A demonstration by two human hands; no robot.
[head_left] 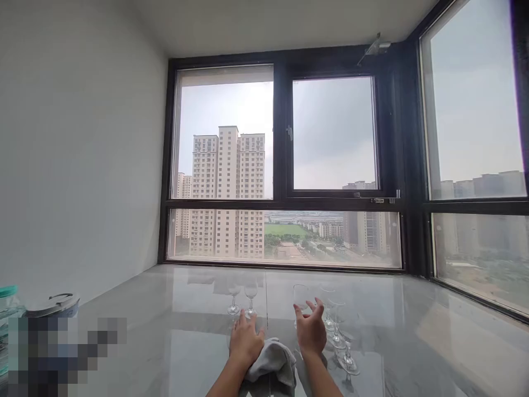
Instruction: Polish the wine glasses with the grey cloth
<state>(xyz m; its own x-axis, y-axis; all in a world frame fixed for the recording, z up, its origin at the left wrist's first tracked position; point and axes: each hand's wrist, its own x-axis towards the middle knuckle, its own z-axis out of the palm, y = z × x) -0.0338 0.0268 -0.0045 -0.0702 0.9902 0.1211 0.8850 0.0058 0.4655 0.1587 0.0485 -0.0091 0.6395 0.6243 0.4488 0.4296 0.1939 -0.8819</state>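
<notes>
Here, L hand [247,339] splayed by clear stemware [250,296], R hand [311,332] at rounded glass [301,295], grip unclear, crumpled cloth [275,359] btwn

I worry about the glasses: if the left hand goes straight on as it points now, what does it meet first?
The left hand would probably meet the right glass of the pair ahead, near its foot; depth is unclear, so they may already touch.

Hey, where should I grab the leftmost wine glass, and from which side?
Probably pinch the leftmost wine glass by its stem, coming from its left: it stands upright, the stem is slim between bowl and foot, and the neighbouring glass stands close on its right.
</notes>
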